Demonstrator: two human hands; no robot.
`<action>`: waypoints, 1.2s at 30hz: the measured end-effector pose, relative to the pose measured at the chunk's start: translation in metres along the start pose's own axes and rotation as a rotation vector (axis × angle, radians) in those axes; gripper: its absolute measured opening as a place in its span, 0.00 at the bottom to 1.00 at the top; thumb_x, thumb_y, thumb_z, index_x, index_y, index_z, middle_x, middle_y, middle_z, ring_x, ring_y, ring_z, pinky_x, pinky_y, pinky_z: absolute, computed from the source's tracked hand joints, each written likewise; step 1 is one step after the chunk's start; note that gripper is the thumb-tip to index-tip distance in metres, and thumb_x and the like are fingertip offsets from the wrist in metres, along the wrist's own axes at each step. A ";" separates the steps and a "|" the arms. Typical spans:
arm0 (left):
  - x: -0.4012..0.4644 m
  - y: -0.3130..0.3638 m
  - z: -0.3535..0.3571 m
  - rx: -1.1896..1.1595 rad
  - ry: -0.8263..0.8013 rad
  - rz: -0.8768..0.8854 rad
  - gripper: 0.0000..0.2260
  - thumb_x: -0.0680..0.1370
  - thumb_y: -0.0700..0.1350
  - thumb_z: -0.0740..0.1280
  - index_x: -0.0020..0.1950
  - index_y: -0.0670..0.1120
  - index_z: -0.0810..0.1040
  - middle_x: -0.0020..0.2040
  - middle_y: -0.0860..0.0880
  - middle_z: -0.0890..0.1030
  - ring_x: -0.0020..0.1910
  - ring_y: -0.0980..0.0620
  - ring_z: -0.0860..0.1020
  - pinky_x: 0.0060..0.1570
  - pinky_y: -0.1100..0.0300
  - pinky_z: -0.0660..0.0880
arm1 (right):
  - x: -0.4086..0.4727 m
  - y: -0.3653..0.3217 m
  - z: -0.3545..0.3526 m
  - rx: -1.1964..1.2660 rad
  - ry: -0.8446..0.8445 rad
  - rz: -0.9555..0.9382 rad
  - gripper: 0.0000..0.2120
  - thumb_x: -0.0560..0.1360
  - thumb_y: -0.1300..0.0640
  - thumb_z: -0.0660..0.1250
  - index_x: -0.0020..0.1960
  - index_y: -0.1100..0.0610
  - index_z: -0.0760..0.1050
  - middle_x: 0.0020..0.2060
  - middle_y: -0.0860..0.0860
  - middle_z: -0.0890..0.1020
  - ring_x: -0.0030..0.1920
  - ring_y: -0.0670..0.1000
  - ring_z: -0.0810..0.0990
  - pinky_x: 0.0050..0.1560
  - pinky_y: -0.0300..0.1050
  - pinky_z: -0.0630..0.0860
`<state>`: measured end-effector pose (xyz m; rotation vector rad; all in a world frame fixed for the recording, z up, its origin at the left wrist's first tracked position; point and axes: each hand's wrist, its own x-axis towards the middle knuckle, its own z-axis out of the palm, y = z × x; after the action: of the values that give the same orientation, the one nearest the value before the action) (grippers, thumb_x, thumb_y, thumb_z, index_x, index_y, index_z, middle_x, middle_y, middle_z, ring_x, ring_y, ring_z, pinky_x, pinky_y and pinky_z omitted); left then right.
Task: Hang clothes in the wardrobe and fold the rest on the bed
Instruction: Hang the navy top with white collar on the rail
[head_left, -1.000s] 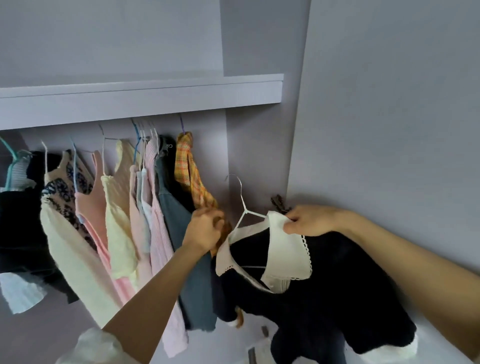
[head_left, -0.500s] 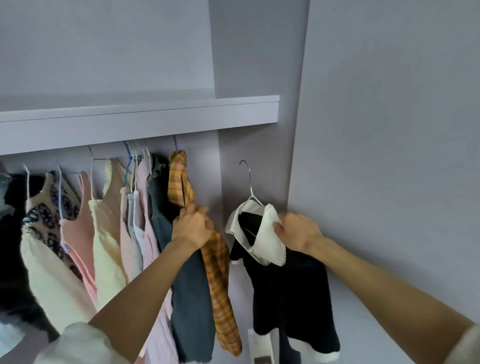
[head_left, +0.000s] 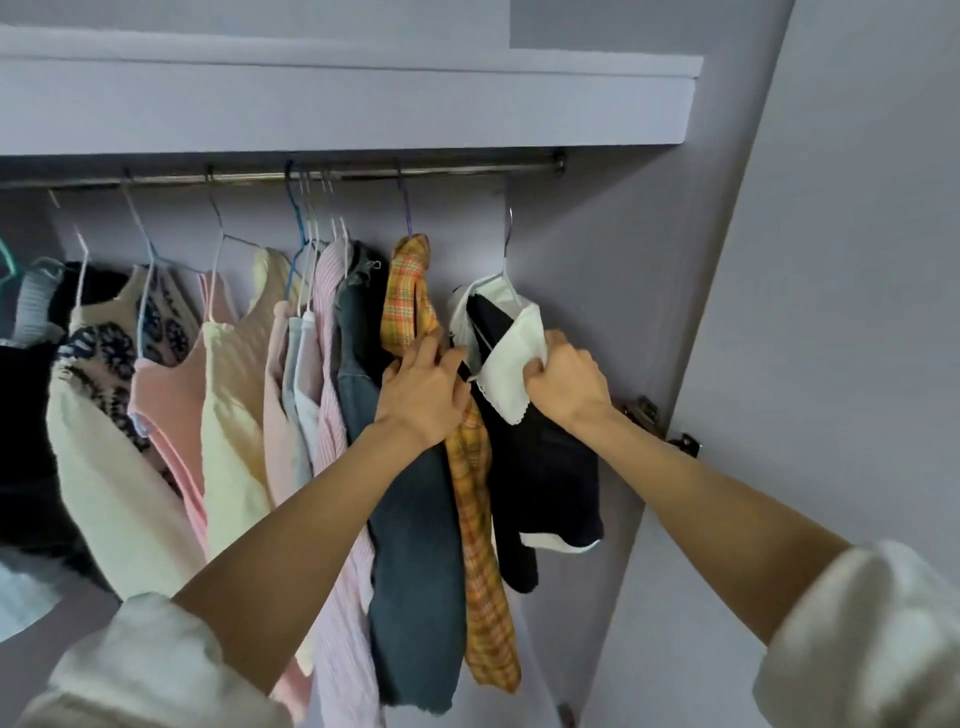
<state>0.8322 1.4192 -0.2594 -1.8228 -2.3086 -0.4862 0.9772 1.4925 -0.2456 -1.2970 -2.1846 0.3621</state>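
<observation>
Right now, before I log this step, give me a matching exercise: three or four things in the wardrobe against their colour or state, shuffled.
Things:
1. plaid garment
2. black dress
3. left hand
4. denim garment

States:
A. held at its white collar by the right hand
B. orange and yellow check
C. dark blue-grey, frayed bottom edge
D. against the hanging clothes beside the dress

Pairs: 1-B, 2-A, 3-D, 4-C

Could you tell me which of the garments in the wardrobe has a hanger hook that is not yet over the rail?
The black top with the white collar, far right, gripped by the right hand. Its hook sits just below the rail.
</observation>
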 end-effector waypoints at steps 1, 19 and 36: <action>-0.001 -0.003 0.006 -0.011 0.019 0.014 0.22 0.81 0.49 0.57 0.74 0.48 0.60 0.76 0.46 0.51 0.75 0.47 0.53 0.68 0.44 0.60 | 0.008 -0.001 0.006 0.011 0.012 -0.021 0.13 0.78 0.60 0.54 0.61 0.64 0.66 0.50 0.63 0.78 0.51 0.65 0.76 0.43 0.50 0.69; 0.000 -0.021 0.002 0.136 -0.062 0.068 0.25 0.81 0.46 0.55 0.77 0.49 0.52 0.78 0.50 0.46 0.76 0.51 0.43 0.72 0.50 0.49 | 0.118 -0.034 0.035 0.120 -0.202 -0.051 0.20 0.81 0.57 0.55 0.71 0.62 0.61 0.63 0.61 0.73 0.62 0.62 0.71 0.54 0.47 0.69; -0.128 -0.027 -0.015 -0.294 0.067 -0.150 0.19 0.79 0.43 0.60 0.70 0.43 0.69 0.71 0.43 0.66 0.70 0.44 0.66 0.69 0.51 0.64 | -0.085 -0.020 0.045 0.251 -0.216 -0.030 0.19 0.76 0.65 0.57 0.67 0.60 0.69 0.59 0.58 0.75 0.59 0.59 0.74 0.57 0.49 0.71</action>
<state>0.8362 1.2908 -0.2907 -1.7219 -2.4454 -0.9392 0.9672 1.4110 -0.2999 -1.1290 -2.2440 0.7694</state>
